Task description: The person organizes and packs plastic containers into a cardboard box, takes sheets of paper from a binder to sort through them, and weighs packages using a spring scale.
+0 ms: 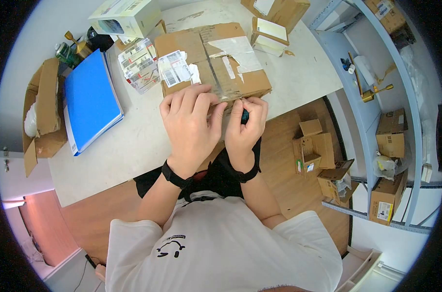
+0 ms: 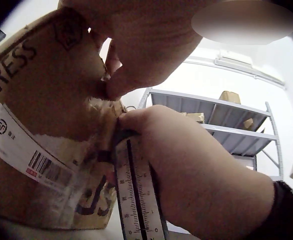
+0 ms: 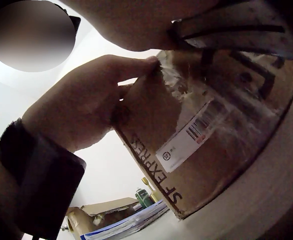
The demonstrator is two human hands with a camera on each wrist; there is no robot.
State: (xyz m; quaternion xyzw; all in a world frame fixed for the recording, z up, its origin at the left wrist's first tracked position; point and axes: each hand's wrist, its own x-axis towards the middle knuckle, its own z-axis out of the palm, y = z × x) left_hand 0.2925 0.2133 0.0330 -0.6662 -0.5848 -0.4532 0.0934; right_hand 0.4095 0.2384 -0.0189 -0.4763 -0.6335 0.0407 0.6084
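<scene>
A taped cardboard box stands on the table in front of the person. The left hand has bent fingers on the box's near top edge and its thumb at the front side, gripping that edge in the right wrist view. Just right of it, the right hand is curled round a tool with a ruled metal scale, its fingertips against the same edge. Torn, whitish tape shows near the left thumb. Whatever tip the tool has is hidden by the hand and cardboard.
A blue binder, a labelled packet and an open carton lie to the left. Smaller boxes stand behind at the right. Beyond the table's right edge are a metal shelf and floor cartons.
</scene>
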